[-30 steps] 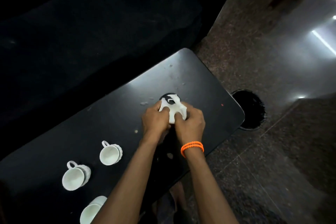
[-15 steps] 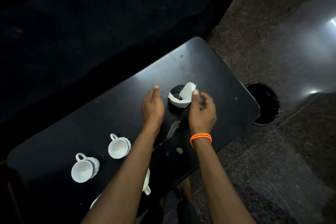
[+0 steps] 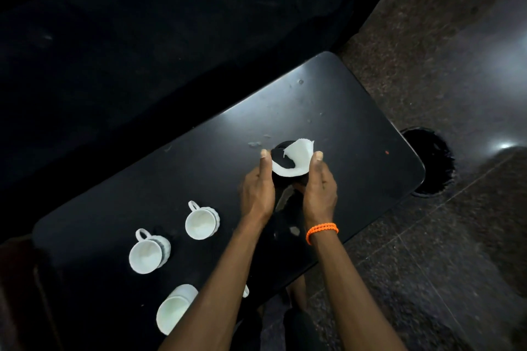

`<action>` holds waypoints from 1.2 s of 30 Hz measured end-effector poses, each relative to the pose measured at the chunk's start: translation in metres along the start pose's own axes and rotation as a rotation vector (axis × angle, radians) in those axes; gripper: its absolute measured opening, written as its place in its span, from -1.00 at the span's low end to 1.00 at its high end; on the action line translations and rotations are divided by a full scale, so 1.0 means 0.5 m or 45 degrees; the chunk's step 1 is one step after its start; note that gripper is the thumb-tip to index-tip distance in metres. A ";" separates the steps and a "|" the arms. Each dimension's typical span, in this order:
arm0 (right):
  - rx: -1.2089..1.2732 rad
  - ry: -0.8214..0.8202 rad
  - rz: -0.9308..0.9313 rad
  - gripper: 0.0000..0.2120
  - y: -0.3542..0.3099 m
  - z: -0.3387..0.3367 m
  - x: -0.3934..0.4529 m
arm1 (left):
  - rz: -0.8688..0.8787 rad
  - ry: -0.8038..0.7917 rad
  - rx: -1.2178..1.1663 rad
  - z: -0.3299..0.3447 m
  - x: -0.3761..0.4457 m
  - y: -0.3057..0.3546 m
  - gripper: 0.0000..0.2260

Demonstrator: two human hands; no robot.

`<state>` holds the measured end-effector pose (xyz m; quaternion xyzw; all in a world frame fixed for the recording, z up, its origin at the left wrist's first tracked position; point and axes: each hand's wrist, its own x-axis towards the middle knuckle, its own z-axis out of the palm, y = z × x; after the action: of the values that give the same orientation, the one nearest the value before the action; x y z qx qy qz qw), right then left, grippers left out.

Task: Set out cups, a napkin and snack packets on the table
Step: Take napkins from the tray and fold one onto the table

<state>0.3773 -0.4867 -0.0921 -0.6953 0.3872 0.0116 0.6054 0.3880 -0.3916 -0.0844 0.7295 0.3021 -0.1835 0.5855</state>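
A white napkin (image 3: pixel 296 158) stands folded inside a small round black holder (image 3: pixel 281 159) on the black table (image 3: pixel 356 122). My left hand (image 3: pixel 256 194) presses the holder's left side and my right hand (image 3: pixel 319 191), with an orange bracelet at the wrist, presses its right side; thumbs point up beside the napkin. Three white cups stand at the near left: one (image 3: pixel 202 222) close to my left wrist, one (image 3: pixel 148 253) further left, one (image 3: pixel 174 310) lying tilted at the near edge. A handle of another cup (image 3: pixel 245 291) peeks out under my left arm. I see no snack packets.
A dark sofa (image 3: pixel 142 51) runs along the table's far side. A round black mat or opening (image 3: pixel 430 162) lies on the speckled stone floor (image 3: pixel 427 251) just past the table's right corner. Small crumbs and smears dot the tabletop.
A second ago both hands were bunched over the napkin. They then drew apart, leaving it in the holder, and have now closed in against the holder's two sides.
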 end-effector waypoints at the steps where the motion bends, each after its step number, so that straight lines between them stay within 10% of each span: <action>1: -0.002 -0.003 -0.001 -0.43 0.005 0.001 -0.010 | 0.019 0.015 0.001 -0.006 -0.006 -0.010 -0.43; 17: -0.028 -0.068 0.128 -0.26 0.071 0.024 -0.142 | -0.072 0.176 -0.146 -0.096 -0.100 -0.118 -0.64; 26: -0.043 -0.014 0.073 -0.60 0.087 0.016 -0.155 | -0.067 0.192 -0.130 -0.088 -0.115 -0.131 -0.65; 36: -0.042 0.042 0.138 -0.29 0.092 0.003 -0.151 | -0.056 0.219 -0.195 -0.064 -0.137 -0.148 -0.54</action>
<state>0.2997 -0.4444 -0.0939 -0.6833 0.4340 0.0392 0.5858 0.2855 -0.3666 -0.0891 0.6889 0.3804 -0.1094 0.6072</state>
